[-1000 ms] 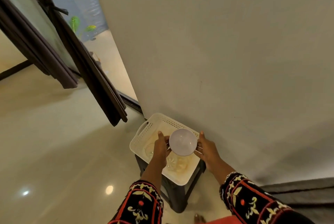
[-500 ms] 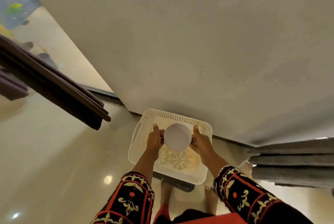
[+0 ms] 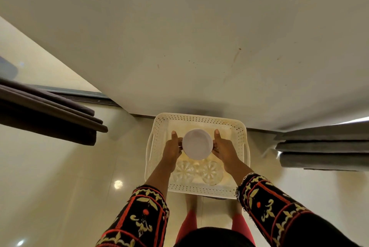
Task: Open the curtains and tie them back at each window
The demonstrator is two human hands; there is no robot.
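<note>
From my end, the view has tipped down and swung right over the last second. The dark curtain [image 3: 50, 115], which hung tall beside the glass, now shows only as a bunched lower end at the left edge, well apart from the hands. The left hand [image 3: 172, 149] keeps its grip clamped on the white bowl [image 3: 197, 144], thumb up along the side, and the right hand [image 3: 222, 148] clamps the opposite side. The bowl has not left them and hangs over the white basket [image 3: 199, 121] with the glass bowls [image 3: 184, 171] in it. At the right, a grey curtain [image 3: 323, 151] has come further into view, near the basket. I judge no curtain work is under way, since both hands are occupied.
</note>
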